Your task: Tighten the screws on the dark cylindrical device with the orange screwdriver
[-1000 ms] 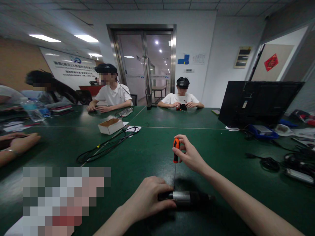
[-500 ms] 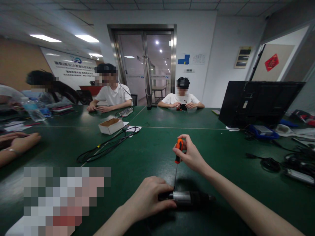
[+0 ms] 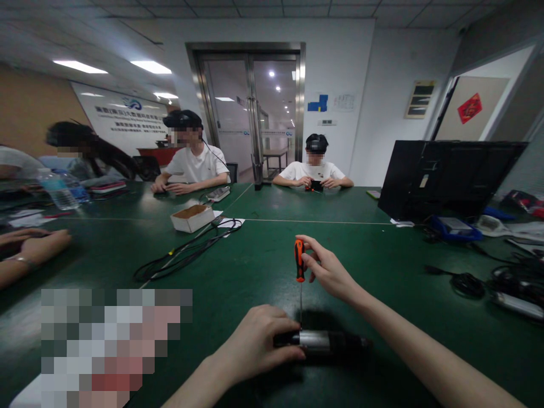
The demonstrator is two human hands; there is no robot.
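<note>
Near the front of the green table lies a black and silver cylindrical tool (image 3: 315, 341), its narrow dark end pointing right. My left hand (image 3: 259, 340) grips its left end, with the thumb along the near side and the fingers along the far side. An orange and black screwdriver (image 3: 300, 260) stands nearly upright above the tool. My right hand (image 3: 325, 266) holds its handle between thumb and fingers. The thin shaft runs down to the tool's upper side beside my left fingertips. What the tip meets there is too small to make out.
A small open box (image 3: 192, 219) and a coiled black cable (image 3: 187, 255) lie ahead on the left. At the right stand a large black monitor (image 3: 446, 178) and a tangle of cables (image 3: 467, 283). Another person's hands (image 3: 36, 249) rest at the left; other people sit across the table (image 3: 263, 238).
My right hand has shifted its fingers on the handle, and the screwdriver has swung slightly left to stand more upright. My left hand and the tool have stayed in place.
</note>
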